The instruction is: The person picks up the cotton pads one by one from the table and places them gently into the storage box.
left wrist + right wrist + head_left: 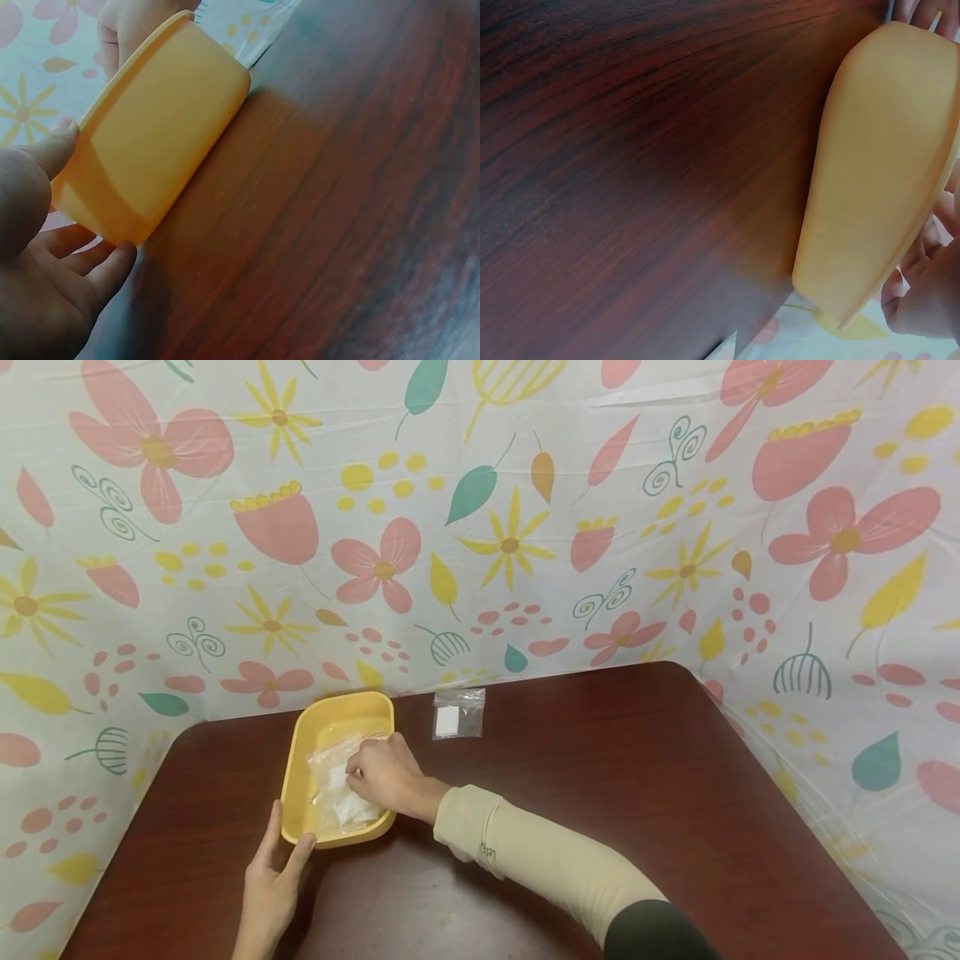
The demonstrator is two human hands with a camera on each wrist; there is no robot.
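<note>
A yellow plastic tray point(324, 724) sits on the dark wooden table point(600, 777), left of centre. Clear plastic bags point(337, 797) with white contents lie inside it. My right hand point(360, 770) reaches into the tray from the right, its fingers curled down and pinching one bag. My left hand point(285, 852) rests against the tray's near left corner, thumb along the front wall and straight fingers up the left side. The left wrist view shows the tray's outer wall point(157, 127) between thumb and fingers of the left hand point(52, 247). The right wrist view shows the tray's side point(885, 165) and part of my right hand point(922, 292).
A small clear zip bag point(459, 713) with a white piece inside lies on the table just right of the tray's far end. A floral plastic sheet point(525, 527) forms walls behind and on both sides of the table. Bare wood stretches to the right.
</note>
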